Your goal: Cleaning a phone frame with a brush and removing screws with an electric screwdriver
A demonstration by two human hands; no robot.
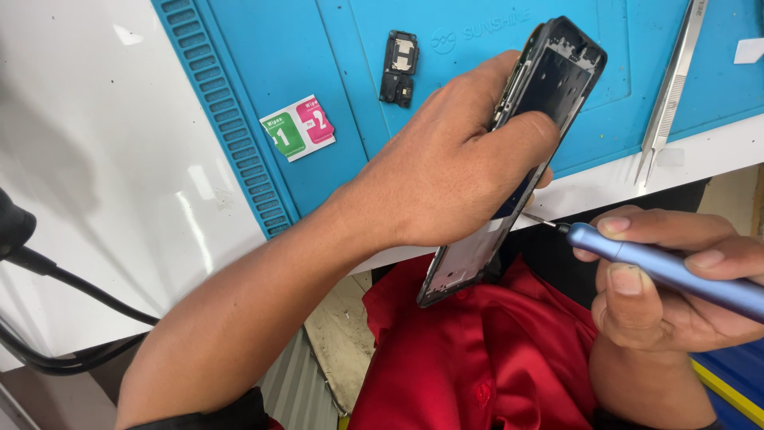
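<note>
1. A white bench carries a blue mat; the person sits at its front edge, a red shirt showing below.
2. The phone frame, opened and dark, is held off the mat, tilted over the bench edge, its top end above the mat and its lower end over the shirt. The tilt appears to turn its side toward the tool.
3. The left hand wraps the frame's middle, fingers closed around it, thumb across the inner face, apparently to steady it.
4. The right hand, right of the frame's lower half, has its fingers closed on a blue screwdriver; its thin tip meets the frame's edge.
5. On the mat left of the frame lie a small black part and, further left, a green-and-pink wipe packet.
6. Tweezers lie right of the frame, tips toward the bench edge.
7. Black cables hang at the bench's far left.
</note>
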